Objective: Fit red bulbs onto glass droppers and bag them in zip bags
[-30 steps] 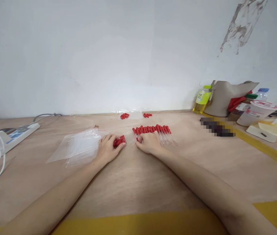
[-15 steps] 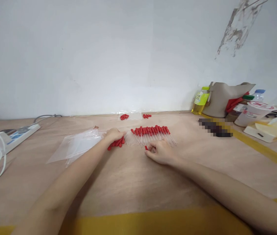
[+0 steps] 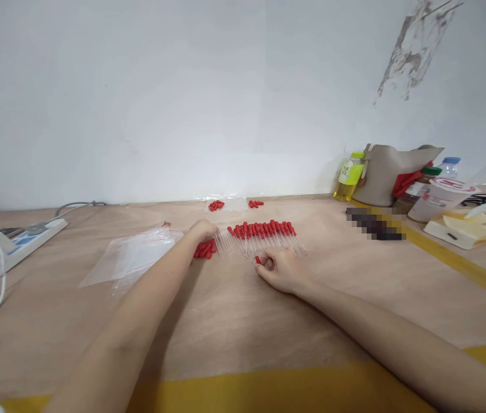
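Observation:
My right hand [image 3: 281,269] rests on the table with its fingers curled, pinching a red rubber dropper bulb [image 3: 258,260]. Just beyond it lies a row of droppers [image 3: 269,229], glass tubes with red bulbs on their far ends. To their left, several bare glass dropper tubes [image 3: 226,242] lie side by side. My left hand [image 3: 203,229] has its fingers closed at the far end of the leftmost tubes, its fingertips on one of them. Under that hand and wrist is a pile of loose red bulbs [image 3: 205,249], partly covered.
Clear zip bags [image 3: 133,252] lie left of my left arm, with a power strip [image 3: 47,234] farther left. Two small groups of red bulbs [image 3: 216,205] sit near the wall. Rightward stand a bottle [image 3: 349,176], a grey bag [image 3: 380,175], a cup [image 3: 441,201] and a tissue pack [image 3: 470,226].
My left hand has moved slightly away from me, to the far ends of the bare tubes, uncovering more loose bulbs. My right hand keeps its pinch on the red bulb.

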A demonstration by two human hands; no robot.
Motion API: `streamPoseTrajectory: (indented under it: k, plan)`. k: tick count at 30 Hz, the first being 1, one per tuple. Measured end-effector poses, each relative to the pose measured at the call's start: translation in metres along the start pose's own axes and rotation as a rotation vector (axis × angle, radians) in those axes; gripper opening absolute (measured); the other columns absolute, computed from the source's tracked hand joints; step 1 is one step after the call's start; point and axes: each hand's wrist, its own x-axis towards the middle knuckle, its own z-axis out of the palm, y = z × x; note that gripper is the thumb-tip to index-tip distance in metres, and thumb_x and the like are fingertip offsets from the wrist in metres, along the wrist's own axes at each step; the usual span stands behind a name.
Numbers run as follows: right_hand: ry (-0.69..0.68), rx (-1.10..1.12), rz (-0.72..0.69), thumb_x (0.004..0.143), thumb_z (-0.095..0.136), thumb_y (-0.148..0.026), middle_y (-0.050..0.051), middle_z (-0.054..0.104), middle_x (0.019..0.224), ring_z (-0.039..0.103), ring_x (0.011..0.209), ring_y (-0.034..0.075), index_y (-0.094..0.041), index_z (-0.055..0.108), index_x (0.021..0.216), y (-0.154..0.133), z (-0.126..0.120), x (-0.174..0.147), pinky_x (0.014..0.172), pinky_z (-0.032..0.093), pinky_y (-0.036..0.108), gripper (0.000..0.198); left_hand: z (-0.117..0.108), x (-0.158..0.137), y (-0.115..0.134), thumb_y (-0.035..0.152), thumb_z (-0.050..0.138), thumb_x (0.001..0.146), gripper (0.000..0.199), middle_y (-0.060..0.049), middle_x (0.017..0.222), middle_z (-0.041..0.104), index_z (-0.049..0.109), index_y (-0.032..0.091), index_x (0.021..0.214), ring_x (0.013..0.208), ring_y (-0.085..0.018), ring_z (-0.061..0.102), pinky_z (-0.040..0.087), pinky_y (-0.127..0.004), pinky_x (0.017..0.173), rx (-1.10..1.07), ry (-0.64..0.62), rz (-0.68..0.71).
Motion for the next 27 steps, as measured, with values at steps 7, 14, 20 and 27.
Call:
streamPoseTrajectory:
  k: [7,14,20,27]
  plan:
    - [0.104,0.152,-0.024,0.070,0.051,-0.023,-0.002,0.053,0.060,0.048,0.056,0.009,-0.019,0.044,0.061,0.007,0.004,-0.001,0.054,0.034,0.021,0.012,-0.022,-0.031,0.019,0.043,0.039,0.083,0.036,-0.007,0.085,0.065,0.058,0.014,0.075,0.081,-0.016,0.059,0.044,-0.023,0.068,-0.364,0.111,0.169]
    - [0.025,0.308,-0.057,0.070,0.060,-0.026,0.001,0.062,0.075,0.054,0.062,0.010,-0.018,0.056,0.090,0.008,0.007,-0.001,0.058,0.042,0.022,0.021,-0.003,-0.103,-0.004,0.047,0.025,0.088,0.044,-0.003,0.065,0.056,0.053,0.017,0.073,0.063,-0.016,0.055,0.046,-0.029,0.063,-0.265,0.006,0.600]
    - [0.045,0.274,-0.235,0.079,0.052,-0.025,0.003,0.063,0.084,0.057,0.076,0.012,-0.020,0.062,0.088,0.003,0.005,-0.002,0.072,0.043,0.026,0.015,0.016,-0.128,-0.038,0.016,0.030,0.087,0.035,-0.010,0.104,0.052,0.051,0.020,0.115,0.096,-0.019,0.049,0.042,-0.032,0.083,0.087,-0.018,1.066]
    - [0.031,0.217,-0.317,0.081,0.051,-0.026,0.003,0.063,0.084,0.056,0.076,0.013,-0.020,0.063,0.088,-0.003,0.004,-0.006,0.076,0.039,0.029,0.014,0.028,-0.114,-0.049,0.019,0.041,0.087,0.026,-0.007,0.085,0.059,0.061,0.019,0.105,0.078,-0.016,0.054,0.045,-0.027,0.068,0.069,0.108,1.146]
